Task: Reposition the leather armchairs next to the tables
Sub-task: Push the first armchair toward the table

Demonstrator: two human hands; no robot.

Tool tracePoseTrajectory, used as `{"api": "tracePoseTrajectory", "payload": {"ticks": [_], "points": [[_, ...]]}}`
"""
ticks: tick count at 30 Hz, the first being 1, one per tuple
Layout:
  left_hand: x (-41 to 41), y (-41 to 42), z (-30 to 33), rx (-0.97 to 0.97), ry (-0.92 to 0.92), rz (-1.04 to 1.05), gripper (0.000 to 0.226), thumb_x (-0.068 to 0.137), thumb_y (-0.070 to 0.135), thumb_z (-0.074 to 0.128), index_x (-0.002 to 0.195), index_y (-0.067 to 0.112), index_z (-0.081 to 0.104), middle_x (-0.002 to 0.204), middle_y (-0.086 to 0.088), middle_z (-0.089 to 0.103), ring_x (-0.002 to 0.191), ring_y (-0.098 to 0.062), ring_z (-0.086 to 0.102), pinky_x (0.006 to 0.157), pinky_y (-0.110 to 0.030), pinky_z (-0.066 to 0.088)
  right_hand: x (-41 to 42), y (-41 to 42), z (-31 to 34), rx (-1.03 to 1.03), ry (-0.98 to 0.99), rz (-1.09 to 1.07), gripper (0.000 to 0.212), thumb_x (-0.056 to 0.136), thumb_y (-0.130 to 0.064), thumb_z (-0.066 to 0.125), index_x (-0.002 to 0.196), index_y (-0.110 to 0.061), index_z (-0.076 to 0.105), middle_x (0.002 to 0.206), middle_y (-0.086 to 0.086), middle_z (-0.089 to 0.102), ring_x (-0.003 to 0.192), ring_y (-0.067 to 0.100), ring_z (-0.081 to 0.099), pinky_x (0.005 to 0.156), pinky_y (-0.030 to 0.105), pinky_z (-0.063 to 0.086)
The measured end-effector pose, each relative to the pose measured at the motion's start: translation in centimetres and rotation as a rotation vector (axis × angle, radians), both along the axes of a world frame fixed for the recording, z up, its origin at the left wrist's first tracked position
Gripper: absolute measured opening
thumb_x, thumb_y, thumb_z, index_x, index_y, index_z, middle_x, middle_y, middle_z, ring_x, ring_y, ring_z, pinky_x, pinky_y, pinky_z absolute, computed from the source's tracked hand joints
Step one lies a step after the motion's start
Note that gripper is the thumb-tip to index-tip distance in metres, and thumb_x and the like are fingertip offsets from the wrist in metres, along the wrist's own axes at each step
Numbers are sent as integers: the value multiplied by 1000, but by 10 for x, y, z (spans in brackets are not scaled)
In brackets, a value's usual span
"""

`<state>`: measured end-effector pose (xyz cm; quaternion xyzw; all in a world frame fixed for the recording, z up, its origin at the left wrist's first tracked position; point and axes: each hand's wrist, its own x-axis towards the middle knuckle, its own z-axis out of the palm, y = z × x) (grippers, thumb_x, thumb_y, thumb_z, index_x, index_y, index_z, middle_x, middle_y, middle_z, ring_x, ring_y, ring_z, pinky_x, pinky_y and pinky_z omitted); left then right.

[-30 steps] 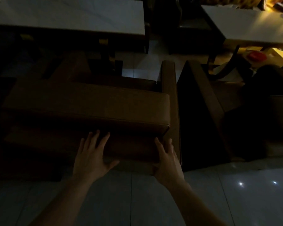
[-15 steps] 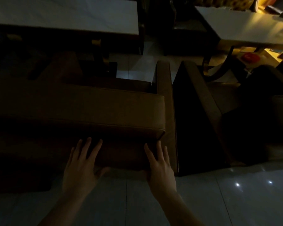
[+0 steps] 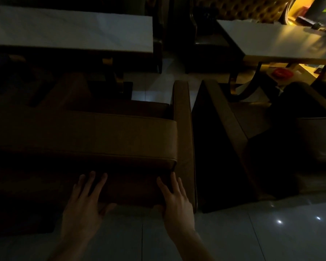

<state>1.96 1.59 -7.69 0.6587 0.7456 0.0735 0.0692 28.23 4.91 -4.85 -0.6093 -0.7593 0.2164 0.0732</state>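
A brown leather armchair (image 3: 105, 136) stands in front of me with its back toward me, facing a white-topped table (image 3: 70, 32). My left hand (image 3: 85, 202) lies flat on the chair's back panel, fingers spread. My right hand (image 3: 175, 202) presses flat near the back's right corner. Neither hand closes around anything. A second brown armchair (image 3: 226, 117) stands just to the right, close beside the first, facing another white table (image 3: 279, 42). The room is very dim.
Glossy pale floor tiles (image 3: 271, 232) lie behind the chairs. Dark chairs (image 3: 205, 44) stand between the tables at the back. A red object (image 3: 282, 73) lies under the right table. A dark shape (image 3: 297, 117) fills the right armchair's seat.
Both hands have slid lower on the chair's back, and the armchair has shifted forward toward the table. The view has drifted slightly left.
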Motion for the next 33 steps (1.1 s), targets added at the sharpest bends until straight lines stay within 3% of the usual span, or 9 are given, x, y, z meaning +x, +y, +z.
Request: {"api": "tracePoseTrajectory", "payload": {"ticks": [8, 12, 20, 23, 26, 30, 33], "points": [[7, -1, -1, 15, -32, 21, 90, 79, 83, 25, 152, 30, 32, 157, -8, 34, 148, -34, 19, 111, -54, 35, 10, 4, -9, 49, 39, 15, 74, 89, -39, 62, 149, -42, 20, 162, 2, 2, 148, 26, 6, 97, 43, 49], [12, 1, 1, -5, -27, 36, 85, 77, 73, 41, 151, 31, 33, 156, -9, 36, 147, -34, 21, 110, -54, 37, 15, 6, -14, 81, 51, 19, 75, 86, -38, 66, 148, -41, 25, 162, 2, 7, 148, 26, 12, 97, 43, 49], [49, 3, 1, 2, -11, 45, 83, 80, 71, 46, 151, 28, 35, 156, -8, 36, 146, -35, 24, 105, -52, 41, 49, 15, -10, 95, 24, 27, 76, 86, -37, 68, 148, -40, 26, 161, 1, 9, 147, 24, 13, 103, 41, 43], [67, 5, -1, 17, -22, 25, 83, 83, 66, 59, 151, 25, 36, 154, -11, 38, 145, -37, 24, 108, -54, 39, 66, 19, -10, 110, 28, 3, 78, 83, -34, 72, 147, -39, 29, 161, 2, 14, 146, 24, 18, 101, 42, 46], [71, 6, 0, 10, -33, 24, 88, 78, 63, 66, 152, 27, 33, 156, -10, 35, 147, -36, 20, 111, -52, 36, 70, 19, -10, 88, -5, 5, 80, 85, -35, 70, 149, -39, 23, 162, 2, 8, 146, 26, 15, 103, 45, 43], [70, 8, 8, -50, -18, 12, 89, 78, 59, 69, 152, 25, 33, 157, -12, 33, 146, -40, 22, 110, -55, 36, 71, 11, 1, 25, -39, 30, 90, 87, -19, 66, 151, -41, 7, 162, 0, -6, 147, 28, 8, 105, 43, 41], [81, 14, 30, -194, 0, 40, 93, 83, 67, 57, 156, 27, 15, 163, -10, 16, 148, -37, 11, 114, -49, 27, 81, 2, 21, -26, -62, 34, 90, 87, -26, 64, 151, -39, 3, 163, 3, -3, 148, 28, 6, 110, 41, 36]]}}
